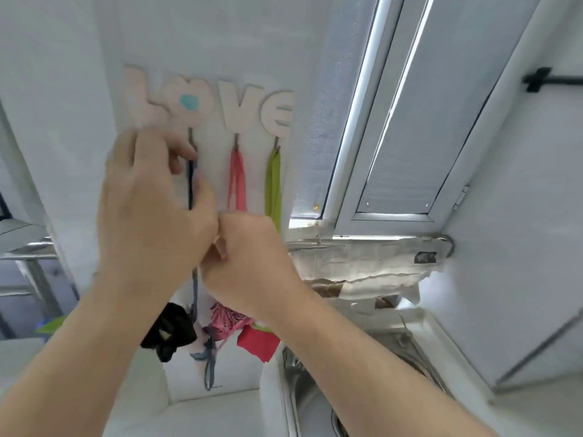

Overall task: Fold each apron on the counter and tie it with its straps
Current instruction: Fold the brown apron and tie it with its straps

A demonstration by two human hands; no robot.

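A pink "Love" hook rack (208,99) hangs on the white wall. A dark strap (190,184) runs down from its left hook, a pink strap (236,181) from the middle hook and a green strap (273,184) from the right one. My left hand (151,203) is raised at the left hook, its fingers curled around the dark strap. My right hand (249,266) is just below it, fingers curled, pinching the same strap lower down. Under my hands hang bundled aprons: a black one (172,329), a pink patterned one (225,320) and a red one (257,340), with a blue-grey tied strap (209,364) dangling.
A white window frame (353,152) stands to the right of the rack. Below it runs a shelf covered with crumpled foil or paper (372,263). A metal sink (315,389) lies at the lower right, beside a white counter (205,414).
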